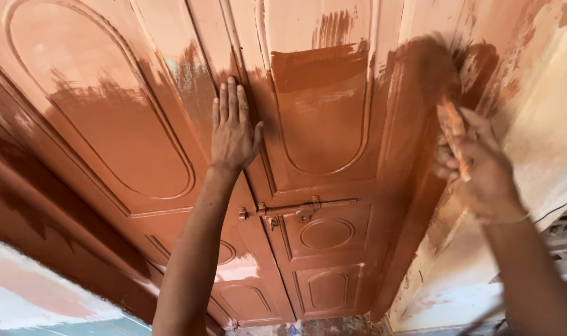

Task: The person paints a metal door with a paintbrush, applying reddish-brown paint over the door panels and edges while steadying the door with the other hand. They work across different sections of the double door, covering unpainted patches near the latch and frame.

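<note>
1. Left hand (233, 127), upper centre of frame: flat on the door (324, 106), palm pressed to the wood, fingers straight and close together, thumb out to the right. Holds nothing.
2. Right hand (476, 165), right of frame: fist wrapped round the handle of a brush (450, 121). Handle smeared w/ brown paint.
3. Brush head blurred, up against the door's right edge, upper right of frame, next to the frame (482, 68). Can't tell bristle shape.
4. Door: double-leaf, panelled, w/ long oval mouldings up top and small panels below. Partly coated in darker brown paint; upper parts paler, w/ streaky strokes at the top centre.
5. Latch (299, 210), centre of frame, below left hand: sliding bolt lying across the seam between the two leaves, painted the same brown.
6. Wall (545, 137), right side: pale, patchy, brown smears near the door frame.
7. Lower left: pale surface w/ pinkish patches; can't tell what it is.
</note>
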